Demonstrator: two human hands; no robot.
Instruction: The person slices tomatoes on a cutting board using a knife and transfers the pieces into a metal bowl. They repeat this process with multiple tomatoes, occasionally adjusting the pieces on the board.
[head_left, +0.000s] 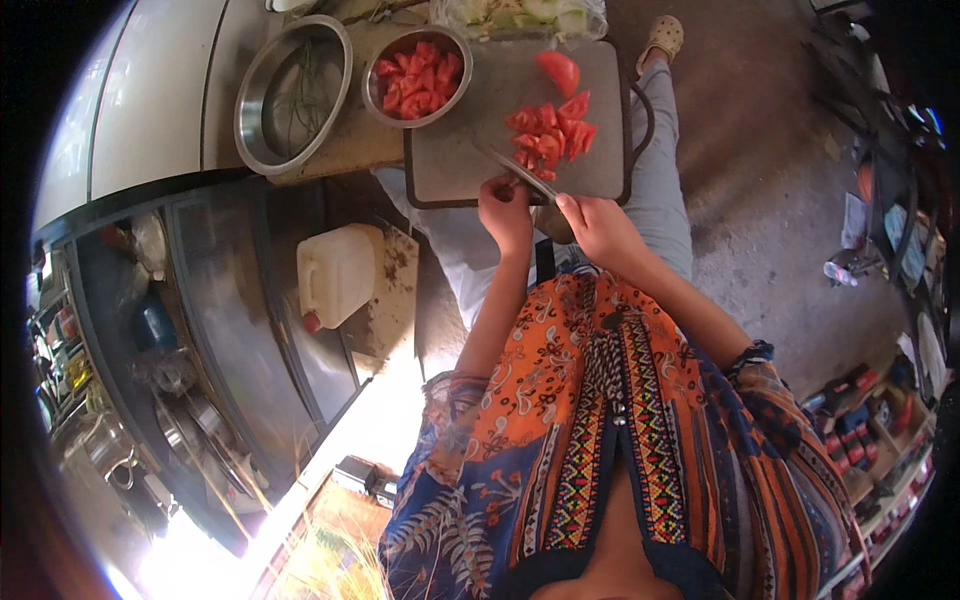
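A grey cutting board (457, 165) with a dark rim lies in front of me. My right hand (596, 229) grips the handle of a knife (517, 169), whose blade slants up and left over the board's near part. Close to the blade, at the board's near edge, my left hand (506, 214) has curled fingers around a small dark-red piece, too hidden to name surely. Cut tomato pieces (551, 135) lie in a heap beyond the knife. A larger tomato wedge (558, 73) rests farther back. Left of the board stands a steel bowl (466, 75) filled with tomato chunks.
A bigger steel basin (244, 127) at the left holds green stalks (304, 94). Behind the board sits a clear plastic bag (517, 19) of pale green pieces. The board's dark handle (646, 124) sticks out at right. A white plastic jerrycan (337, 270) stands lower left, beside a cabinet.
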